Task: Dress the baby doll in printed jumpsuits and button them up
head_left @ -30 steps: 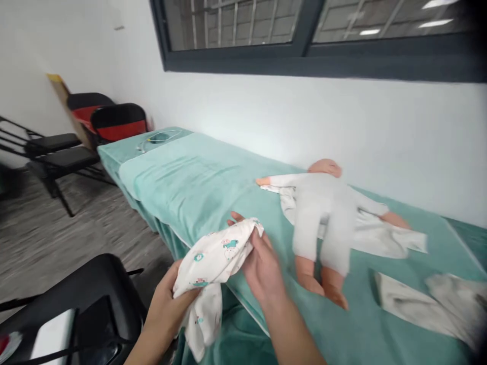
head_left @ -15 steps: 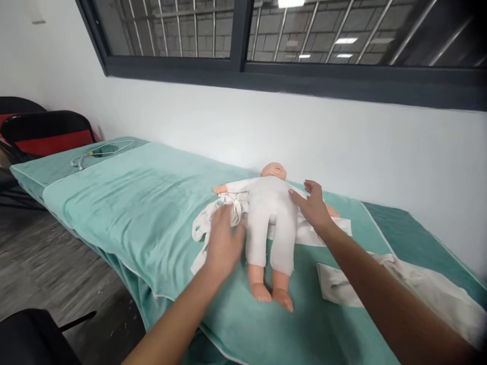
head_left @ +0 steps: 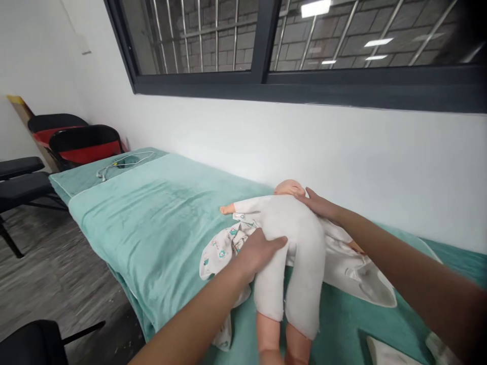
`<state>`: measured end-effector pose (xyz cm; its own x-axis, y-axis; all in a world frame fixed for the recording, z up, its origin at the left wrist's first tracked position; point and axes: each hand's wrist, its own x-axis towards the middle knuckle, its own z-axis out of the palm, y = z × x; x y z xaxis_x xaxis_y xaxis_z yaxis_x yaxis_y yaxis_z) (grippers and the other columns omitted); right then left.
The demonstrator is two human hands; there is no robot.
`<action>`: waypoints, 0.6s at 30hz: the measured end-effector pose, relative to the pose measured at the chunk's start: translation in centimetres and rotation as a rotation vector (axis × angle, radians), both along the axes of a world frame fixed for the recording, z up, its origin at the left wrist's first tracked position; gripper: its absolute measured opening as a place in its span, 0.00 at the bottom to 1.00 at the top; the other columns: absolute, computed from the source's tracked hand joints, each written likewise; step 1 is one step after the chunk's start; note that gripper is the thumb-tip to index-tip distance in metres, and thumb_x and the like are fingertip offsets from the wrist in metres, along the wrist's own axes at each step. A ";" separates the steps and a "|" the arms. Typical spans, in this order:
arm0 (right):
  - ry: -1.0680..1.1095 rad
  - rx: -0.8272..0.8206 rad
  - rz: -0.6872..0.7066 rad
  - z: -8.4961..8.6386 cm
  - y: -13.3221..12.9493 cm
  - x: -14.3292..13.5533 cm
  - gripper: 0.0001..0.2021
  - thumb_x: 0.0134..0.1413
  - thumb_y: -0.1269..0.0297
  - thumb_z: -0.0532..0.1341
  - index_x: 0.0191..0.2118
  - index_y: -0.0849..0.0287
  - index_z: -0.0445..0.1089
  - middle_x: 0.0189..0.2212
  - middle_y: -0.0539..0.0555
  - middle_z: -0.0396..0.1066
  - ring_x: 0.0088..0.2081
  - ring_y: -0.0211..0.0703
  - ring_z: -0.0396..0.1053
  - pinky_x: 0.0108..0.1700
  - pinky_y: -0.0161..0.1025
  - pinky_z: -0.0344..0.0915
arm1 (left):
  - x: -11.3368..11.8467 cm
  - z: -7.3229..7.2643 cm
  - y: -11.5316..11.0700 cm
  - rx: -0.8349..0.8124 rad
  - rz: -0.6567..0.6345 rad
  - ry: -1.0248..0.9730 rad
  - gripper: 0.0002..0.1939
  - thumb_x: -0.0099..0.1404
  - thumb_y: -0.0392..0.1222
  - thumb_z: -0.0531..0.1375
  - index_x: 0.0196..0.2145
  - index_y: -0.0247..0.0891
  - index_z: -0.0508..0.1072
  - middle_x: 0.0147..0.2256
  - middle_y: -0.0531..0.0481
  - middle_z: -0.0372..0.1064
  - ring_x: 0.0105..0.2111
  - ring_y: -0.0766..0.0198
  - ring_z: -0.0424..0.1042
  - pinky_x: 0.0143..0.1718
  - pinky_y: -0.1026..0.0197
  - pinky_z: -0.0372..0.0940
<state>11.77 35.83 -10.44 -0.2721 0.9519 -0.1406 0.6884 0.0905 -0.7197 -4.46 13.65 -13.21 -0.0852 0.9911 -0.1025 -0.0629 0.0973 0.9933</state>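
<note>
A baby doll (head_left: 283,215) with a white cloth body and bare vinyl head, hands and feet lies on its back, its head toward the wall. My left hand (head_left: 262,251) is closed around the doll's hip and upper leg on the left, thumb on top and fingers mostly hidden. At the doll's neck and shoulder, my right hand (head_left: 321,205) grips beside the head, with some fingertips out of sight. Spread under and beside the doll is a white printed baby garment (head_left: 218,253), partly covered by the doll's body.
A green sheet (head_left: 152,203) covers the bed along the white wall, below a barred window (head_left: 205,40). Folded white cloth (head_left: 388,352) lies at the lower right. A coiled cable (head_left: 125,161) rests at the far left end. Black and red chairs (head_left: 89,144) stand beyond.
Both hands have come onto the doll, the left at its hip, the right up at its neck. The view has moved closer and turned left. More of the garment shows around the doll.
</note>
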 end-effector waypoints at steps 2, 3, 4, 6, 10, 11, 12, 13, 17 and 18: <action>0.044 -0.008 0.056 1.0 0.3 -2.4 0.60 0.45 0.31 0.59 0.72 0.63 0.32 0.67 0.68 0.52 0.64 0.66 0.59 0.63 0.59 0.58 | -3.0 1.4 -0.1 -0.052 0.040 0.002 0.31 0.55 0.60 0.63 0.50 0.37 0.76 0.43 0.37 0.78 0.40 0.45 0.78 0.40 0.50 0.74; 0.059 -0.011 0.082 1.4 0.4 -3.8 0.60 0.45 0.31 0.60 0.72 0.62 0.33 0.67 0.68 0.52 0.63 0.67 0.59 0.62 0.60 0.58 | -4.7 2.1 -0.1 -0.079 0.059 -0.006 0.30 0.54 0.60 0.64 0.47 0.36 0.78 0.41 0.37 0.78 0.38 0.45 0.78 0.38 0.50 0.74; 0.065 -0.013 0.106 1.8 0.5 -5.4 0.59 0.45 0.32 0.61 0.72 0.61 0.35 0.68 0.68 0.52 0.64 0.68 0.58 0.62 0.61 0.58 | -6.5 2.7 -0.2 -0.096 0.061 -0.016 0.29 0.53 0.59 0.65 0.46 0.36 0.78 0.39 0.38 0.79 0.36 0.45 0.78 0.36 0.49 0.74; 0.082 -0.008 0.158 2.1 0.8 -8.8 0.55 0.44 0.34 0.63 0.71 0.60 0.44 0.67 0.66 0.53 0.64 0.68 0.57 0.63 0.61 0.56 | -10.1 3.4 -0.1 -0.130 0.085 -0.050 0.28 0.53 0.58 0.66 0.44 0.34 0.79 0.37 0.38 0.79 0.34 0.45 0.78 0.35 0.48 0.74; 0.323 0.086 0.349 1.2 1.4 -16.3 0.33 0.47 0.45 0.67 0.57 0.54 0.67 0.59 0.61 0.67 0.61 0.64 0.63 0.64 0.56 0.58 | -16.7 3.1 0.4 -0.135 0.152 -0.088 0.29 0.54 0.54 0.66 0.46 0.28 0.77 0.35 0.38 0.78 0.34 0.47 0.78 0.35 0.48 0.72; 0.390 0.112 0.383 0.7 1.6 -18.0 0.29 0.47 0.48 0.67 0.54 0.54 0.69 0.58 0.60 0.69 0.61 0.63 0.63 0.64 0.56 0.58 | -18.1 2.7 0.5 -0.136 0.170 -0.084 0.29 0.54 0.54 0.66 0.46 0.27 0.76 0.34 0.37 0.78 0.33 0.47 0.78 0.34 0.47 0.72; 0.439 0.131 0.403 0.1 1.9 -19.6 0.27 0.47 0.50 0.67 0.53 0.55 0.70 0.57 0.60 0.70 0.60 0.61 0.64 0.64 0.56 0.57 | -19.3 2.3 0.6 -0.142 0.192 -0.076 0.28 0.54 0.53 0.67 0.45 0.27 0.76 0.33 0.37 0.78 0.32 0.47 0.78 0.33 0.47 0.72; 0.468 0.142 0.417 -0.4 2.2 -21.0 0.27 0.47 0.52 0.67 0.53 0.56 0.70 0.57 0.60 0.70 0.60 0.60 0.64 0.64 0.56 0.57 | -20.3 1.9 0.8 -0.149 0.224 -0.066 0.27 0.53 0.53 0.68 0.43 0.27 0.77 0.32 0.36 0.78 0.31 0.47 0.78 0.32 0.47 0.72; 0.515 0.170 0.479 -2.5 3.5 -24.9 0.30 0.48 0.53 0.66 0.56 0.60 0.66 0.58 0.60 0.68 0.61 0.53 0.64 0.66 0.51 0.54 | -23.0 0.6 1.4 -0.144 0.306 -0.036 0.23 0.53 0.51 0.67 0.39 0.27 0.78 0.30 0.39 0.78 0.28 0.48 0.78 0.29 0.50 0.71; 0.530 0.178 0.501 -2.9 3.8 -25.4 0.30 0.48 0.52 0.66 0.56 0.59 0.65 0.59 0.59 0.68 0.61 0.51 0.64 0.66 0.49 0.53 | -23.5 0.2 1.6 -0.142 0.298 -0.025 0.23 0.54 0.51 0.66 0.41 0.27 0.77 0.31 0.41 0.78 0.28 0.49 0.78 0.29 0.51 0.71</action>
